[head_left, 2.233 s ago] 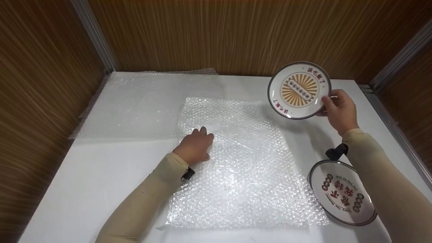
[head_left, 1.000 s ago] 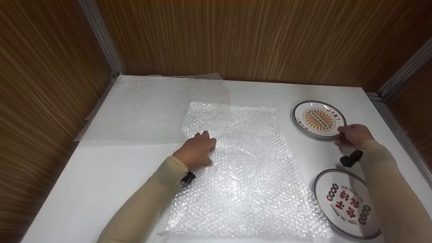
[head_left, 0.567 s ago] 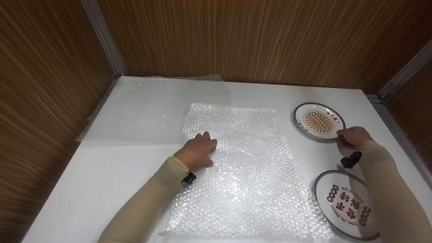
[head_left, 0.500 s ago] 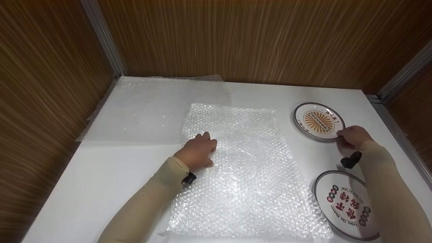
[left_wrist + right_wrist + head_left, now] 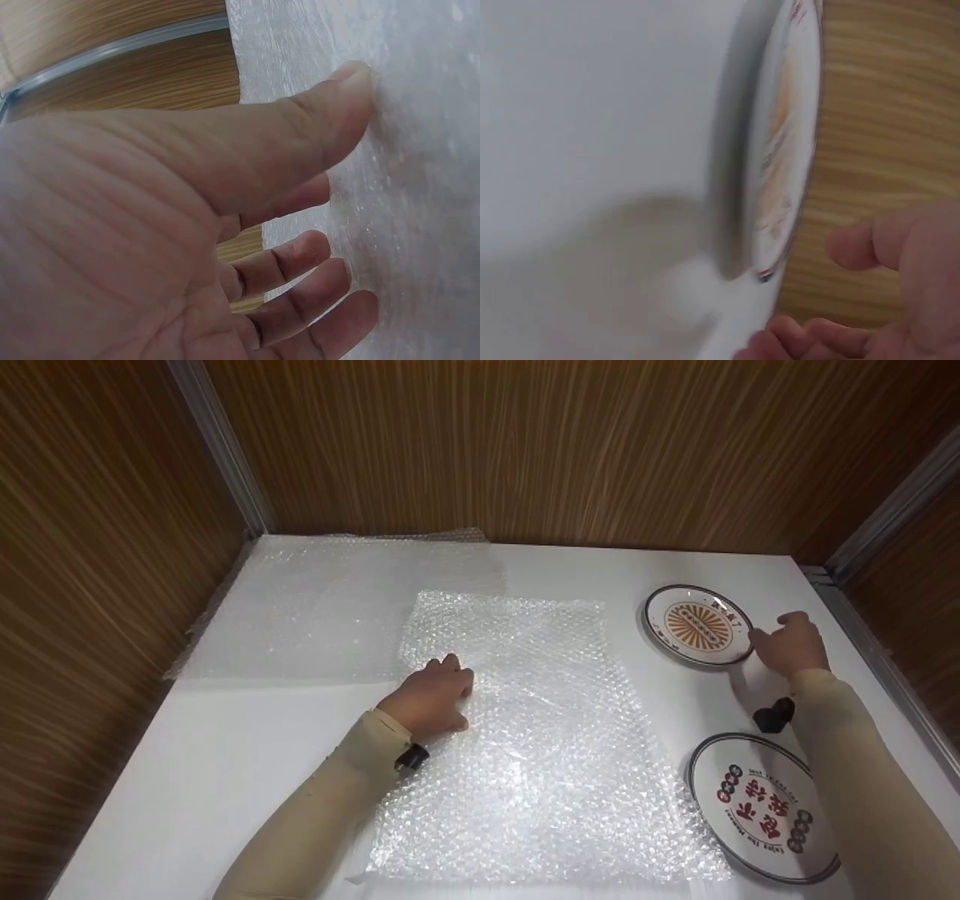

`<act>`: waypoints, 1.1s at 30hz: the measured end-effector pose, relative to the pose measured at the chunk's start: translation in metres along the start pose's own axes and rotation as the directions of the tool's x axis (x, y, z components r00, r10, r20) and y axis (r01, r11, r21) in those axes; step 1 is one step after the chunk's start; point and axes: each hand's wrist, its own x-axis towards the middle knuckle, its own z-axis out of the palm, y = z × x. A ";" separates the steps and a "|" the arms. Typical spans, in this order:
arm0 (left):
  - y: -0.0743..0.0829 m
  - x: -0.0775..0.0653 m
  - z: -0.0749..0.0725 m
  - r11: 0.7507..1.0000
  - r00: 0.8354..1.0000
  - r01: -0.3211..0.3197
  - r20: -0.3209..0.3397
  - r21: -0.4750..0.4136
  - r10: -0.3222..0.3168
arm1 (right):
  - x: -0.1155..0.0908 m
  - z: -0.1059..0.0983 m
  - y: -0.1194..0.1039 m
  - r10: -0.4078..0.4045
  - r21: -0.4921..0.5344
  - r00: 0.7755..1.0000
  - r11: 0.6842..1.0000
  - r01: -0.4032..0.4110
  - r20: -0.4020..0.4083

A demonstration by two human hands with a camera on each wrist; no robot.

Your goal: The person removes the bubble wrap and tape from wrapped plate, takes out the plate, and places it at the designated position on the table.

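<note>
My left hand (image 5: 429, 697) rests its fingertips and thumb on a sheet of bubble wrap (image 5: 525, 780) in the middle of the table. In the left wrist view its fingers (image 5: 292, 262) are spread and slightly bent, with nothing between them. A small plate with an orange sunburst (image 5: 699, 626) lies face up at the back right. Beside its rim hovers my right hand (image 5: 793, 646), apart from it and holding nothing; the right wrist view shows a gap between thumb and plate. A larger plate with red characters (image 5: 765, 810) lies nearer, partly hidden by my right forearm.
More bubble wrap (image 5: 322, 607) lies flat at the back left, its edge reaching the side wall. Wood-grain panels (image 5: 525, 450) enclose the white table (image 5: 247, 750) at the back and both sides. The larger plate touches or nearly touches the front sheet.
My right hand lowered the small plate from the air onto the table, then let go and lifted slightly away. The left hand stayed on the bubble wrap.
</note>
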 end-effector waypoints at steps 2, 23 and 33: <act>-0.002 -0.001 0.000 1.000 1.000 -0.003 0.005 0.001 0.003 | -0.011 0.002 -0.018 -0.084 0.025 0.994 0.996 0.087 -0.076; -0.016 -0.011 -0.025 0.998 0.998 0.027 0.053 -0.048 -0.024 | -0.118 0.110 -0.152 -0.861 -0.169 0.399 0.465 0.869 -0.316; -0.030 -0.030 -0.039 0.997 0.999 0.044 -0.009 -0.062 -0.045 | -0.152 0.156 -0.179 -0.977 -0.232 0.123 0.162 0.959 -0.175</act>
